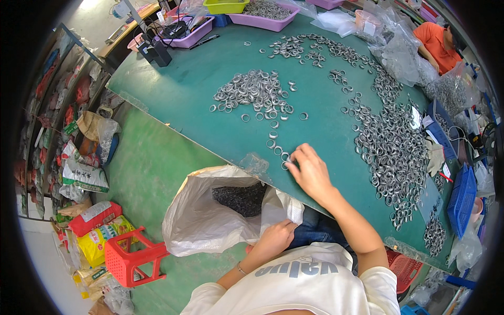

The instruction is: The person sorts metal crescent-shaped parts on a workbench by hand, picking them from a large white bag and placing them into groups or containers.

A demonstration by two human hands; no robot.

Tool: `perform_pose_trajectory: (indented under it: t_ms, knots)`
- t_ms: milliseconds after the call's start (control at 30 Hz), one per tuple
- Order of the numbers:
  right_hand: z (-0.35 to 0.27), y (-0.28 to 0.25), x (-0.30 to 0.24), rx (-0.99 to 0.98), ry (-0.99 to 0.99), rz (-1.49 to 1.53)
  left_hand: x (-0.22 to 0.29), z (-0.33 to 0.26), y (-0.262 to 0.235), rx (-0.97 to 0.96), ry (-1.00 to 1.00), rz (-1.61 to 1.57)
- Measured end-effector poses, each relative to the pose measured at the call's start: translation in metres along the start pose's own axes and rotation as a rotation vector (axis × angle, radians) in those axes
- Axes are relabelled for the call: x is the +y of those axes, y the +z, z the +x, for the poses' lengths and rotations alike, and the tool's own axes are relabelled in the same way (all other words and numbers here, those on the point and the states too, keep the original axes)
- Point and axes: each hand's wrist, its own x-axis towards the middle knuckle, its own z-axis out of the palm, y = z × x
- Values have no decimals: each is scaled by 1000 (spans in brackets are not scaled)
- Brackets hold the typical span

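Observation:
My left hand [275, 237] is closed on the rim of a white woven sack [197, 220], which gapes beside the table edge. Dark small pieces [239, 199] lie inside it. On the green table my right hand [312, 172] has its thumb and fingertips curled at a grey metal ring [285, 157], partly hidden by the fingers. That ring ends a short line of rings [271, 143] leading back to a heap of metal rings [251, 92]. To the right spreads a much larger heap of rings [394, 149].
Purple trays [268, 22] stand along the far table edge. Blue baskets [462, 199] and plastic bags line the right side, where another person [440, 44] in orange sits. A red stool [131, 257] and filled bags [100, 226] are on the left floor, near loaded shelves.

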Motion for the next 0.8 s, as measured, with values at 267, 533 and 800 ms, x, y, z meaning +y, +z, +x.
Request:
perform_pose_trajectory:
  t_ms: [267, 533, 800]
  knots:
    - [5, -1, -7, -60, 139, -29, -1, -1, -1, 1, 0, -16]
    - [-13, 2, -48, -381, 10, 287, 3, 1, -4, 12, -4, -15]
    - [24, 15, 1, 46, 1, -60, 0, 1, 0, 13, 16, -26]
